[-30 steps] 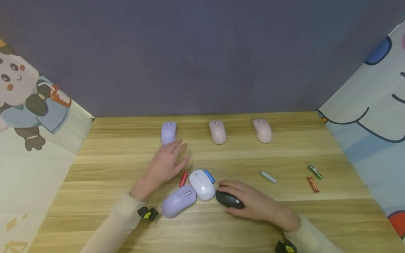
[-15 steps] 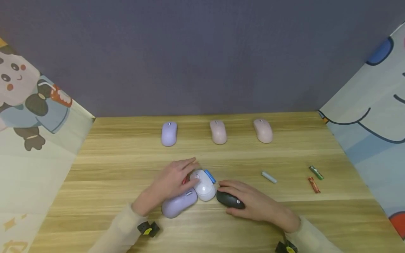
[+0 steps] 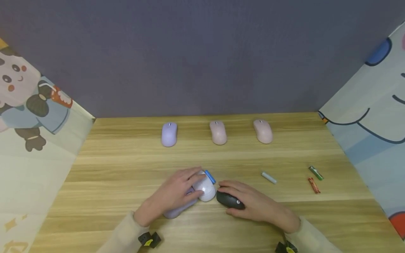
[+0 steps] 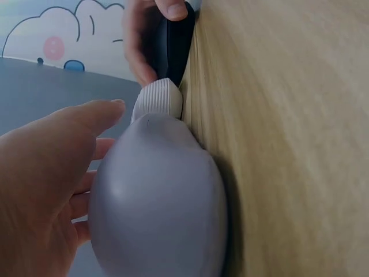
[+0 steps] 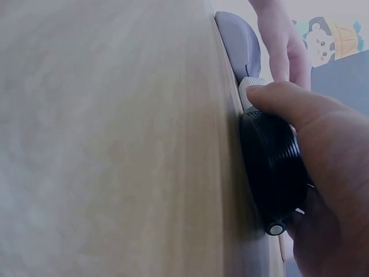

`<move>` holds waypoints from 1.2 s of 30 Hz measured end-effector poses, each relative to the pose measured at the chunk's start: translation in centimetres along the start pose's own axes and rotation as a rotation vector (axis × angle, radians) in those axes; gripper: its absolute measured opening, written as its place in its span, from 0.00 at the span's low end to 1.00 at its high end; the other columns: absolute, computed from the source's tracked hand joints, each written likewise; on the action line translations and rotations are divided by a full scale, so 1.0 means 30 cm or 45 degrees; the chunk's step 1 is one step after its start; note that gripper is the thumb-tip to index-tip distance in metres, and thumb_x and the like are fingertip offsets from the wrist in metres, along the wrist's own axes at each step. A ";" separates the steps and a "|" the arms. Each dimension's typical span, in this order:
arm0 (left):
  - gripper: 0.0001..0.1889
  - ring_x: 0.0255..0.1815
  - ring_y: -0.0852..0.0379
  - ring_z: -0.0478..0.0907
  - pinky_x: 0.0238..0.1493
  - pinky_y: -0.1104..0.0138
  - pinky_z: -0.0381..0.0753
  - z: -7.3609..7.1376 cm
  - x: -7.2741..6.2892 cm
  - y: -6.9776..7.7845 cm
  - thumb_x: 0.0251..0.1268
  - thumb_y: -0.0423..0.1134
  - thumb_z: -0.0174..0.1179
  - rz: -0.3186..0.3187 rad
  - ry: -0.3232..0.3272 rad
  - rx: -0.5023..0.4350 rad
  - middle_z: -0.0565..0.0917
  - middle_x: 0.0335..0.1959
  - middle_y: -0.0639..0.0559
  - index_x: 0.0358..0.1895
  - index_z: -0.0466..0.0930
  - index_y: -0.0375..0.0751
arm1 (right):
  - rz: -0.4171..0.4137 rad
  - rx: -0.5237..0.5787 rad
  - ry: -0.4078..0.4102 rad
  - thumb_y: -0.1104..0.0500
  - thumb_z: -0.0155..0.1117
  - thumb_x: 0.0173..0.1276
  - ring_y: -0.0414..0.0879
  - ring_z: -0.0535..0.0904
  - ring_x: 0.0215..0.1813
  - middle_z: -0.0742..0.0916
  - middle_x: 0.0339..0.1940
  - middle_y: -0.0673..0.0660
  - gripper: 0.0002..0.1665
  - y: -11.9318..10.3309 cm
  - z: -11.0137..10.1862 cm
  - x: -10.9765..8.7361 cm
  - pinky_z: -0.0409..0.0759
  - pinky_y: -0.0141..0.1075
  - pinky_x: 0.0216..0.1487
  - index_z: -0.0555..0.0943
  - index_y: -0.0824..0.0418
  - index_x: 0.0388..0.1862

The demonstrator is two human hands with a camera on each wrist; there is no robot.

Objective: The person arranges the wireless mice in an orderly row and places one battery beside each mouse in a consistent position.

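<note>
My left hand (image 3: 173,189) reaches over a white computer mouse (image 3: 206,189), its thumb and fingers loosely extended above the top. Under that hand, a larger purple mouse (image 3: 174,212) is partly covered; the left wrist view shows its smooth rounded back (image 4: 155,202) close beside the palm. A blue battery (image 3: 210,177) lies against the white mouse's far side. My right hand (image 3: 253,202) grips a black mouse (image 3: 229,200) on the table, thumb on the near side and fingers on the far side. The right wrist view shows its ribbed side (image 5: 274,164).
A purple mouse (image 3: 169,134) and two pink mice, one in the middle (image 3: 218,133) and one farther right (image 3: 263,131), line the table's back. A pale battery (image 3: 268,177), a green battery (image 3: 316,173) and an orange-red battery (image 3: 314,185) lie to the right. A dark panel (image 3: 202,59) stands behind.
My left hand has come from near the back purple mouse toward me and right, over the white mouse. It now hides the red battery. The right hand stays on the black mouse.
</note>
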State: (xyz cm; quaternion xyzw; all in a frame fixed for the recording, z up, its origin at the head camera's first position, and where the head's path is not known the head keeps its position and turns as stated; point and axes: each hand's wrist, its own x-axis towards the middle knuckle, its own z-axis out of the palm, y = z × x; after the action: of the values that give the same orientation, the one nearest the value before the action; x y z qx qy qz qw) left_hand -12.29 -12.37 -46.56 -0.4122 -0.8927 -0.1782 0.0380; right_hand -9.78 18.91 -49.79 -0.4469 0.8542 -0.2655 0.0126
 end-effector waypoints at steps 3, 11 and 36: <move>0.28 0.71 0.42 0.74 0.71 0.47 0.76 0.006 -0.003 0.004 0.74 0.55 0.61 -0.001 0.003 0.003 0.75 0.72 0.39 0.70 0.76 0.45 | -0.003 -0.004 0.000 0.44 0.70 0.72 0.51 0.73 0.74 0.75 0.75 0.55 0.36 0.002 0.002 -0.002 0.80 0.51 0.67 0.72 0.52 0.75; 0.27 0.70 0.44 0.75 0.70 0.49 0.77 0.013 -0.011 0.014 0.72 0.55 0.63 0.021 0.033 0.023 0.76 0.71 0.40 0.68 0.78 0.45 | -0.009 0.009 0.004 0.45 0.71 0.71 0.50 0.73 0.74 0.75 0.76 0.56 0.37 0.001 0.000 -0.002 0.80 0.51 0.68 0.72 0.53 0.74; 0.28 0.73 0.47 0.73 0.70 0.48 0.77 0.046 -0.035 0.023 0.72 0.54 0.63 0.001 0.010 0.085 0.76 0.72 0.44 0.70 0.76 0.46 | -0.012 -0.009 -0.004 0.44 0.70 0.72 0.51 0.72 0.75 0.74 0.77 0.56 0.37 -0.003 -0.007 0.000 0.80 0.51 0.68 0.72 0.55 0.75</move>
State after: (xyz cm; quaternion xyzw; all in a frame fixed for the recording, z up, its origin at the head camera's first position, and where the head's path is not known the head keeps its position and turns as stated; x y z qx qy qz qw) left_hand -10.98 -12.23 -47.88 -0.4103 -0.8978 -0.1500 0.0553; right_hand -9.77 18.96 -49.57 -0.4514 0.8530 -0.2617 0.0109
